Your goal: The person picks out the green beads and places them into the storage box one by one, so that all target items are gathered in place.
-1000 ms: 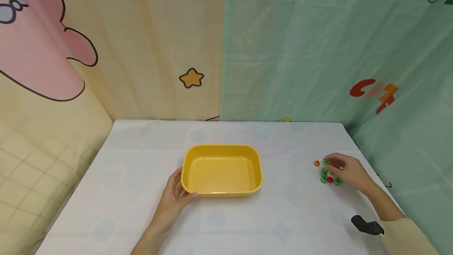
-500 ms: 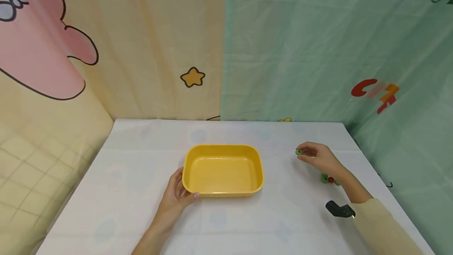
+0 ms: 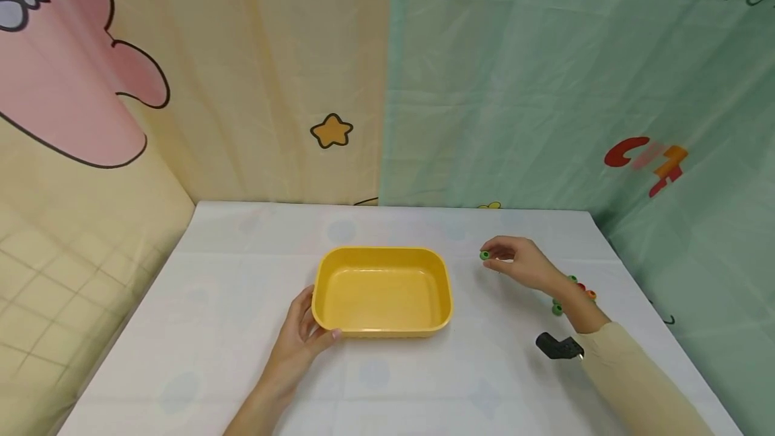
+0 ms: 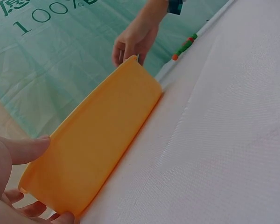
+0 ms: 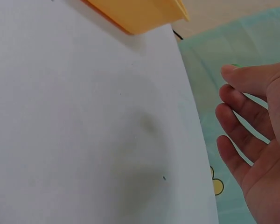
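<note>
- Head view: left hand (image 3: 293, 342) clamped on the near left corner of the yellow tray (image 3: 381, 296), thumb by the near rim, fingers round the left end. Tray sits on the white table (image 3: 448, 389), in front of the person. My reading: a steadying grip, since one corner is enough to check sliding but awkward for lifting.
- Head view: right hand (image 3: 521, 262) raised to the right of the tray, apart from it and from the left hand. A green bead (image 3: 484, 255) is pinched at its fingertips; so small a piece probably allows nothing fuller, and its hole is left showing.
- Head view: other beads (image 3: 558, 309), green, red and orange, lie bunched on the right of the table, partly behind the right forearm. Presumably grouped there for easy reach on that side.
- Left wrist view: thumb lies against the tray's upper edge, fingers curl lower round the end. The pressure likely comes from two sides, which would stop the tray twisting.
- Right wrist view: thumb tip hides nearly all of the bead; only a green sliver shows. The remaining fingers bend loosely, perhaps held clear so as not to knock the pinch.
</note>
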Available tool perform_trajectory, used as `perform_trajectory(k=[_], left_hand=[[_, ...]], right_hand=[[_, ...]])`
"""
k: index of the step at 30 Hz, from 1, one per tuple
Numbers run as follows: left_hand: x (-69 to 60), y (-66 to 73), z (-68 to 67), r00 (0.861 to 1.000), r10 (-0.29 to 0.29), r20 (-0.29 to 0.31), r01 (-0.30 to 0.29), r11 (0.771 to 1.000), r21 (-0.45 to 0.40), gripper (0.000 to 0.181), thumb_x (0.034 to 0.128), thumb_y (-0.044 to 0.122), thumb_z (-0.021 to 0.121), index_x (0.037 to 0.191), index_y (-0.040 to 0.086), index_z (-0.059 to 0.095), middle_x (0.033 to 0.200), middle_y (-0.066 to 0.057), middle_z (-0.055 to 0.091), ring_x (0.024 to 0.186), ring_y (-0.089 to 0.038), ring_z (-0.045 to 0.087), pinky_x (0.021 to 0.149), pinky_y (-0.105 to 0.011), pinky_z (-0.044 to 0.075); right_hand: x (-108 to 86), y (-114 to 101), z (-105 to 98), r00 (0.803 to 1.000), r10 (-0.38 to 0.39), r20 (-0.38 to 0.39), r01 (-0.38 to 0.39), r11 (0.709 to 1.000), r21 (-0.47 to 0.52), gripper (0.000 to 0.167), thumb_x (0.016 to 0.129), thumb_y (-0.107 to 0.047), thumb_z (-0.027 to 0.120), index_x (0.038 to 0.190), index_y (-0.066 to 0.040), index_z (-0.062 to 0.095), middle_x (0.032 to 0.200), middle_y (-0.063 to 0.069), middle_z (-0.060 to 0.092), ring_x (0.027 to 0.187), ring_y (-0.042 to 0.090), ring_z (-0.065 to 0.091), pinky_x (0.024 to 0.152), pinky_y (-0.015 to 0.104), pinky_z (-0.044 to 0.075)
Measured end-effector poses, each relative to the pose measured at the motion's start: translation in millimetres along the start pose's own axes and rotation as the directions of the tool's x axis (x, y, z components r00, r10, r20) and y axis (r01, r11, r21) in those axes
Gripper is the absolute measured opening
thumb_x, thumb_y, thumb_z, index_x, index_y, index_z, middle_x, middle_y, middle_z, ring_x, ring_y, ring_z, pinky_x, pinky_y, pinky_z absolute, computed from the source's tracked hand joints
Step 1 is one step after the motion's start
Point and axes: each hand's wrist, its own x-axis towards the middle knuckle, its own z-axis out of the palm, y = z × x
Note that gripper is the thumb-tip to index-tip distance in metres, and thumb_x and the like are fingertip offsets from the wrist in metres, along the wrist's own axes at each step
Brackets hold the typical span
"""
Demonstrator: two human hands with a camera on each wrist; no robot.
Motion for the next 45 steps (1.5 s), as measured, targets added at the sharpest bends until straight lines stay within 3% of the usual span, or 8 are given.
perform_trajectory(k=[9, 16, 21, 30, 38, 45], left_hand=[[0.3, -1.0, 0.5, 1.000, 0.014, 0.015, -0.013, 1.000, -0.013, 0.093, 0.0921, 0.003, 0.077, 0.163, 0.014, 0.018, 0.168, -0.008, 0.019, 0.151, -0.029, 0.027, 0.116, -0.028, 0.036], [-1.5, 0.6, 0.6, 1.000, 0.013, -0.010, -0.013, 1.000, 0.005, 0.093, 0.0920, 0.002, 0.077, 0.163, 0.014, 0.018, 0.168, -0.008, 0.019, 0.151, -0.029, 0.028, 0.113, -0.023, 0.037], [-1.1, 0.8, 1.9, 1.000, 0.008, -0.024, -0.008, 1.000, 0.012, 0.092, 0.0924, 0.002, 0.076, 0.163, 0.014, 0.018, 0.167, -0.008, 0.020, 0.151, -0.028, 0.028, 0.115, -0.025, 0.035], [-0.4, -1.1, 0.5, 1.000, 0.029, 0.010, -0.029, 1.000, -0.007, 0.093, 0.0924, 0.002, 0.076, 0.163, 0.013, 0.017, 0.168, -0.010, 0.017, 0.151, -0.032, 0.026, 0.112, -0.020, 0.038], [0.7, -2.4, -0.1, 0.999, 0.032, 0.022, -0.032, 0.999, 0.000, 0.093, 0.0927, 0.003, 0.076, 0.163, 0.013, 0.016, 0.168, -0.010, 0.016, 0.152, -0.032, 0.025, 0.111, -0.018, 0.038], [0.2, -0.8, 1.2, 1.000, 0.008, -0.001, -0.008, 1.000, 0.017, 0.093, 0.0931, 0.005, 0.077, 0.163, 0.015, 0.016, 0.168, -0.009, 0.016, 0.152, -0.030, 0.025, 0.111, -0.017, 0.037]], right_hand=[[25.6, -25, 10, 0.994, -0.091, 0.056, 0.090, 0.996, 0.020, 0.023, 0.094, -0.005, 0.077, 0.115, 0.001, 0.072, 0.104, 0.001, 0.071, 0.095, 0.022, 0.066, 0.093, 0.047, 0.060], [50.4, -46, 22, 0.982, -0.161, 0.100, 0.159, 0.987, 0.031, 0.022, 0.093, -0.007, 0.078, 0.114, -0.002, 0.073, 0.106, 0.001, 0.071, 0.095, 0.021, 0.065, 0.093, 0.045, 0.060], [65.4, -61, 33, 0.972, -0.187, 0.143, 0.179, 0.982, 0.067, 0.020, 0.094, -0.008, 0.077, 0.113, -0.003, 0.073, 0.106, 0.002, 0.072, 0.095, 0.021, 0.065, 0.093, 0.041, 0.060], [84.5, -84, 51, 0.952, -0.218, 0.214, 0.204, 0.975, 0.087, 0.018, 0.095, -0.007, 0.076, 0.112, -0.004, 0.073, 0.104, 0.000, 0.071, 0.095, 0.019, 0.066, 0.094, 0.038, 0.060], [96.8, -103, 69, 0.921, -0.280, 0.272, 0.262, 0.960, 0.099, 0.015, 0.095, -0.005, 0.075, 0.110, -0.005, 0.073, 0.103, -0.001, 0.071, 0.093, 0.015, 0.067, 0.094, 0.034, 0.059], [110.1, -119, 84, 0.894, -0.326, 0.306, 0.305, 0.945, 0.116, 0.015, 0.096, -0.008, 0.075, 0.111, -0.005, 0.074, 0.100, -0.003, 0.072, 0.091, 0.013, 0.065, 0.094, 0.028, 0.058]])
